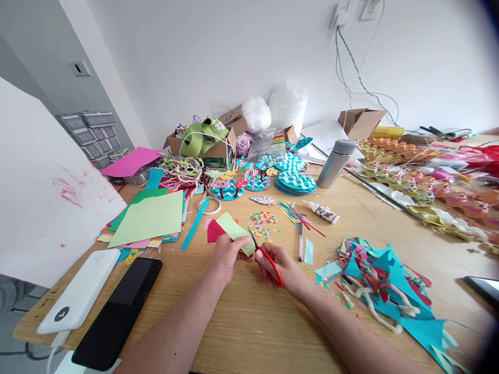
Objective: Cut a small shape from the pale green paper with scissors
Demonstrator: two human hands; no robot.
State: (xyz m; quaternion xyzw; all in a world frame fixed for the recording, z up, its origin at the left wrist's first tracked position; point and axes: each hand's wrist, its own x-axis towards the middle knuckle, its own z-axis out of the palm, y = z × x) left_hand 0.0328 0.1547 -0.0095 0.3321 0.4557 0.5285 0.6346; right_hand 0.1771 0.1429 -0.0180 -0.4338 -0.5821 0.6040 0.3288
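My left hand point(230, 254) pinches a strip of light green paper point(231, 226) above the wooden table. Red-handled scissors point(275, 267) are gripped in my right hand point(284, 264), their blades at the right end of the green paper. Thin drawn lines show on the paper near the blades. Just beyond the hands lies a scatter of small coloured paper dots point(263, 222). A red paper piece point(214, 231) rests under the strip's left side, and a paper fish point(262, 200) lies farther back.
Stacked coloured sheets point(148, 218), a power bank point(80, 291) and a black phone point(119, 311) lie at left. A pile of paper scraps point(384, 280) is at right. Behind stand a metal bottle point(336, 163), a glue bottle point(323, 212), blue wavy discs point(295, 183) and a cardboard box point(202, 148).
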